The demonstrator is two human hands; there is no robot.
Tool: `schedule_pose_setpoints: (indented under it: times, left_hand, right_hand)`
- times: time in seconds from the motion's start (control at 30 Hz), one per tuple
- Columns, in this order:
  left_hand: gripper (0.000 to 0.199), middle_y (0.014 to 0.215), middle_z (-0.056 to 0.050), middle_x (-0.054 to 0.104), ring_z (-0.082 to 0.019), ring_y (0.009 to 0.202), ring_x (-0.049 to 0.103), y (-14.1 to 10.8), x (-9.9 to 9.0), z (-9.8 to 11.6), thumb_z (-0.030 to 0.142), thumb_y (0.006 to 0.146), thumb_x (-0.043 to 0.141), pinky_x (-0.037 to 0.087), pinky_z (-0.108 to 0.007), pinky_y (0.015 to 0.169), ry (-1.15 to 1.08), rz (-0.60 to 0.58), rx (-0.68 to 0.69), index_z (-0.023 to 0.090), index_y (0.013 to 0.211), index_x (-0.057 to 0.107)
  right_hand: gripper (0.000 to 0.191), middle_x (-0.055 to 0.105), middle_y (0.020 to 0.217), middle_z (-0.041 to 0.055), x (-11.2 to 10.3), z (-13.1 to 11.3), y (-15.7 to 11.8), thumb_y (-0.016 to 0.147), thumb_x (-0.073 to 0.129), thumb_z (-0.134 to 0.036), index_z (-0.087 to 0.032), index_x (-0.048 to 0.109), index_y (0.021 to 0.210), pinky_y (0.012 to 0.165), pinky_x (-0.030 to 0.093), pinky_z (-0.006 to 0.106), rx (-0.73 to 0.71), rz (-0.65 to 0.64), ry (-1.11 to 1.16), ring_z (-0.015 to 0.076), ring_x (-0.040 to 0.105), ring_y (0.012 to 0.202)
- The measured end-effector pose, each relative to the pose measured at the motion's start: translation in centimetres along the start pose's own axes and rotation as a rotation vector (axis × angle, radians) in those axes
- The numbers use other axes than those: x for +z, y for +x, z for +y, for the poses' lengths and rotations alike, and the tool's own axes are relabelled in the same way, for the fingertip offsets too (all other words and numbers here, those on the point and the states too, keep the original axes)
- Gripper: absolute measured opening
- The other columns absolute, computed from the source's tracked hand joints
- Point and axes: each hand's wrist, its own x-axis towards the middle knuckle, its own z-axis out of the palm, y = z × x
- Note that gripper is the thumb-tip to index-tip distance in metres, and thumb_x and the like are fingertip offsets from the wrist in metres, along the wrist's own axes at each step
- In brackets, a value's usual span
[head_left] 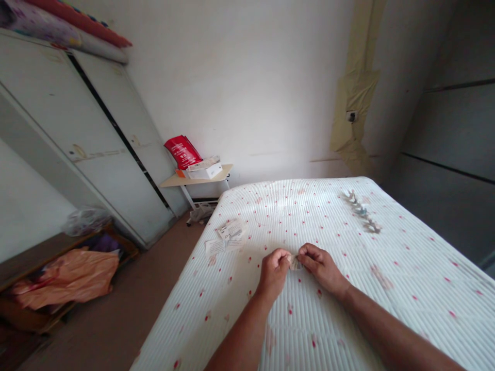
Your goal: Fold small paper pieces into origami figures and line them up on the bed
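A small pleated piece of printed paper (294, 263) is stretched between my two hands, above the white bedspread. My left hand (275, 268) pinches its left end, and my right hand (320, 265) pinches the right end. Both hands have curled fingers. To the left, flat printed paper pieces (231, 230) lie on the bed (270, 319), partly overlapping. Farther back on the right rests a row of several folded paper shapes (360, 210).
Beyond the bed's far left corner stands a small table (170, 180) with a red bag (183, 151) and a white box (207, 171). Grey cabinets (104, 123) and an orange plastic bag (73, 275) are at the left.
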Motion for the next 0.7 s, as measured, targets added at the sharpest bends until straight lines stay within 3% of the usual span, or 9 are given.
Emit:
schedule_pose_setpoints:
  times: [0.17,0.3,0.53,0.7]
  left_hand:
    - [0.017,0.067,0.000,0.059,-0.010,0.059,0.050,0.1,0.3,0.1,0.025,0.068,0.055,0.039,-0.020,0.057,-0.215,-0.025,-0.077,0.013,0.079,0.059]
    - [0.013,0.066,0.000,0.059,-0.010,0.060,0.051,0.1,0.4,-0.1,0.018,0.063,0.056,0.038,-0.020,0.058,-0.311,-0.039,-0.079,0.012,0.075,0.059]
    - [0.014,0.066,-0.001,0.061,-0.011,0.063,0.053,0.1,0.4,-0.5,0.012,0.062,0.052,0.040,-0.021,0.060,-0.248,-0.065,-0.091,0.011,0.073,0.061]
    - [0.018,0.070,-0.001,0.062,-0.011,0.065,0.055,0.2,0.6,-1.1,0.010,0.064,0.052,0.041,-0.020,0.062,-0.148,-0.084,-0.080,0.011,0.080,0.061]
  right_hand:
    - [0.027,0.038,0.051,-0.0062,0.1,-0.1,-0.1,0.077,0.048,-0.045,-0.020,0.046,0.068,0.045,0.028,0.022,0.010,0.039,-0.002,0.0089,0.034,0.046]
    - [0.026,0.039,0.050,-0.0066,0.2,0.1,-0.1,0.078,0.049,-0.043,-0.019,0.047,0.068,0.045,0.028,0.022,0.013,0.023,0.030,0.0084,0.034,0.045]
    - [0.022,0.046,0.058,-0.0043,-0.1,0.3,0.2,0.077,0.050,-0.037,-0.018,0.052,0.068,0.052,0.034,0.022,-0.014,-0.010,-0.030,0.0099,0.042,0.054]
    - [0.022,0.051,0.060,-0.0023,-0.3,1.0,0.5,0.079,0.046,-0.033,-0.017,0.053,0.066,0.055,0.036,0.022,-0.050,0.023,-0.208,0.0117,0.047,0.058]
